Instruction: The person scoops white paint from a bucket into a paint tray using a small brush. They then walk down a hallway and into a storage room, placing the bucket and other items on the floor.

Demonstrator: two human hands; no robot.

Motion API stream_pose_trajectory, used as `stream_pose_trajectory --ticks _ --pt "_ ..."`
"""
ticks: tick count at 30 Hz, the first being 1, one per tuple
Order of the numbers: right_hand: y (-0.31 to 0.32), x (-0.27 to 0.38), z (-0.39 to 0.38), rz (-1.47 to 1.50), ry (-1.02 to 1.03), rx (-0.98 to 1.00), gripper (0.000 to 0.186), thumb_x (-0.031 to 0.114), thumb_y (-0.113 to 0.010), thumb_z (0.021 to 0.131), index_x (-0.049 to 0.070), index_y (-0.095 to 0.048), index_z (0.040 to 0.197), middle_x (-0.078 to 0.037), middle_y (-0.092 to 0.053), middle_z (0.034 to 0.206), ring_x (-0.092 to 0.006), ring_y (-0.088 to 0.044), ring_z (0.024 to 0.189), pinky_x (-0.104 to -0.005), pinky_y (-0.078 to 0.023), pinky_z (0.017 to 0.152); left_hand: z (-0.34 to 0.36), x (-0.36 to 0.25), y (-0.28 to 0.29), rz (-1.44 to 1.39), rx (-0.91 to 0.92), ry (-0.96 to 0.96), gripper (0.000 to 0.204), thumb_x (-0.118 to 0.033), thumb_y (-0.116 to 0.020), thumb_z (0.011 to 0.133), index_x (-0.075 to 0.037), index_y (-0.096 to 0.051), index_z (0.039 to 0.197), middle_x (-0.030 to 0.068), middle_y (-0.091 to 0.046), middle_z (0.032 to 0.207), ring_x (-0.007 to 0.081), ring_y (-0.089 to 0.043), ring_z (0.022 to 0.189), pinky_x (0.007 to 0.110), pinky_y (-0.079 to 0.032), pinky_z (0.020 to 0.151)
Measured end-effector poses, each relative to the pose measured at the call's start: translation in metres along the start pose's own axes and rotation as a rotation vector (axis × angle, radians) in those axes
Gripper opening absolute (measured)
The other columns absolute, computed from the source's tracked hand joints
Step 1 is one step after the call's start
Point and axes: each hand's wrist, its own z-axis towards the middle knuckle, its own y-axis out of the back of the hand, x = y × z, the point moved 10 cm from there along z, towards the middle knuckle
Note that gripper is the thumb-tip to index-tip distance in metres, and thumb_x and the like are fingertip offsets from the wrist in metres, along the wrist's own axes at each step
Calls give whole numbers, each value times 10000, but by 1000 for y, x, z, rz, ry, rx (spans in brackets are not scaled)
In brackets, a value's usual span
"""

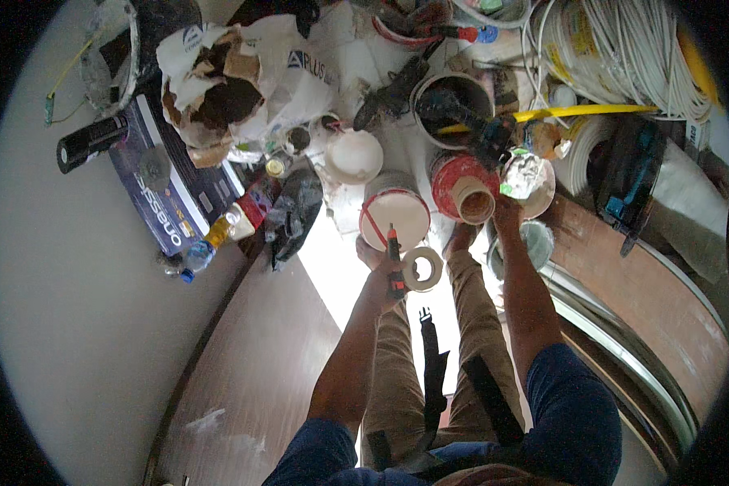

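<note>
My left hand (380, 279) is closed on a slim red-and-black tool (394, 263) with a thin tip; its exact kind is unclear. Beside that tool, at the same hand, a pale roll of tape (435, 275) shows its open core. Just beyond stands a round bucket (398, 215) with a pale top and a red band. My right hand (507, 214) reaches down beside a red bucket (445, 182) and a tan cylinder (473, 202) with a brownish inside. Crumpled, shiny whitish material (526, 176) lies just past it. The right fingers are hard to make out.
Large torn sack (287, 81) and blue box (150, 190) are at left, with a dark plastic bag (293, 217) nearby. A dark-insided bucket (452, 105) stands at the back. Coiled white cable (616, 57) fills the back right; a wooden panel (624, 267) runs along the right.
</note>
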Motion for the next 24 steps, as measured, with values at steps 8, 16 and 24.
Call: stream_pose_trajectory --ticks 8,16,24 --pt "-1 -8 3 262 16 -78 189 127 -666 853 27 -744 994 -118 -747 860 -264 -712 767 -386 -555 697 20 -7 -27 116 -27 9 506 -171 -657 916 -134 -480 1388 94 -637 1025 218 -678 889 351 -595 719" --pt "-17 -46 -11 555 -337 90 346 104 -776 841 11 -680 1160 -93 -749 948 -148 -689 823 -331 -559 714 44 -25 -39 185 69 18 630 -112 -640 837 -166 -439 1432 52 -560 1126 213 -637 918 370 -571 767" --pt "-28 -16 2 17 -57 177 259 232 -614 893 78 -698 1084 -149 -706 1049 -289 -682 907 -429 -550 819 37 -51 -49 145 120 -50 550 -62 -631 887 -161 -508 1414 66 -613 1179 209 -665 961 345 -589 756"
